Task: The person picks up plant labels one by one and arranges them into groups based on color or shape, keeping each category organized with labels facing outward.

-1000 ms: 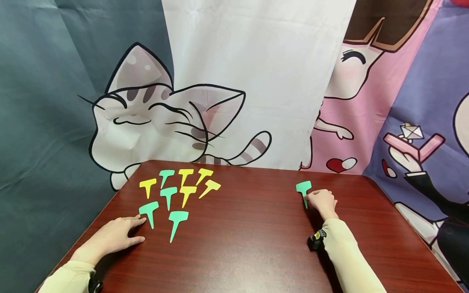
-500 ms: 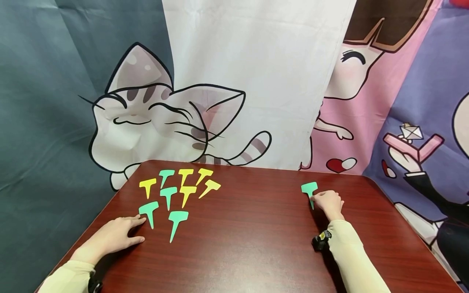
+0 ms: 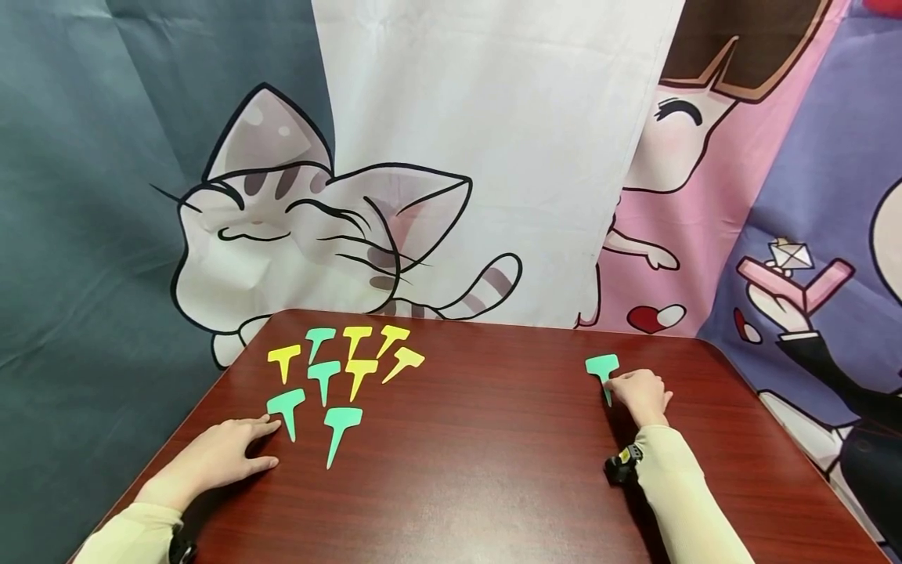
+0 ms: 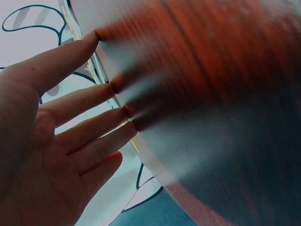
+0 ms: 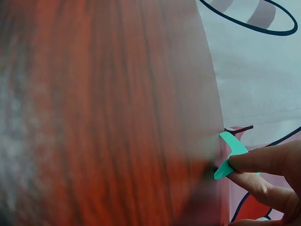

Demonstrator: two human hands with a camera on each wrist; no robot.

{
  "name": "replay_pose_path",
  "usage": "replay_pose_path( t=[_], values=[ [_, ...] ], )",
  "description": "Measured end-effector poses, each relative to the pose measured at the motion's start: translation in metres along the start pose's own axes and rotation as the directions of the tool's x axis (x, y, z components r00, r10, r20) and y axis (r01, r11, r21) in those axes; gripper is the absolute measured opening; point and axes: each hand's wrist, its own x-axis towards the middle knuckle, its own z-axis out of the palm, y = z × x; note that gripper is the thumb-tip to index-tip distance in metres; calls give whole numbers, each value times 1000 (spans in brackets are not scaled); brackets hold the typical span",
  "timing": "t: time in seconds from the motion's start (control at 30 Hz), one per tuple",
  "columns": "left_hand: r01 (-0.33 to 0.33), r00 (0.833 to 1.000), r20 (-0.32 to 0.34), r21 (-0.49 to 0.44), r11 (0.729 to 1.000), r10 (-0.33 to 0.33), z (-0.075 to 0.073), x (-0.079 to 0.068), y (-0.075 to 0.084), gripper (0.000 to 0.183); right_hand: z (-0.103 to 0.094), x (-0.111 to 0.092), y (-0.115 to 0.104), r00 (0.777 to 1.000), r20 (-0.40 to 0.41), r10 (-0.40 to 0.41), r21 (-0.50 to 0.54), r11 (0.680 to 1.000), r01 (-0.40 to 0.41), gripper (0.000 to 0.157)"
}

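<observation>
A lone green tag (image 3: 602, 365) is held at the right of the frame, near the far edge of the table (image 3: 479, 454), its stem pinched between the thumb and a finger of the right hand (image 3: 640, 395). The handling of one tag apart from the rest is judged to be the step in hand — whether a setting down or a taking up cannot be told. For the next move, a light, level grip would seem to be called for, with the thin stem neither bent nor dragged. The thumb and finger are brought together on the stem, as is shown in the right wrist view, and the tag's head is left uncovered; whether the table is touched by the tag is unclear. At the lower left, nothing is gripped by the left hand (image 3: 218, 454) — its fingers are spread, their tips rested on the table just beside the nearest tag (image 3: 286, 401). Nine are grouped there, four green tags (image 3: 324, 369) and five yellow tags (image 3: 362, 366). Behind, a printed cloth (image 3: 493, 102) is hung.
</observation>
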Motion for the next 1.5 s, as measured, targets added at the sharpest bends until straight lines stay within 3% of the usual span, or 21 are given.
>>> replay_pose_path(
  t=[0.9, 1.5],
  values=[
    [0, 1000, -10, 5, 1000, 0, 0, -1, 1, 62, -11, -1, 7, 998, -7, 66, -20, 998, -66, 26],
    [-2, 1000, -15, 7, 1000, 2, 0, -1, 1, 62, -10, 0, 6, 999, -14, 37, -35, 999, -37, 28]
  ],
)
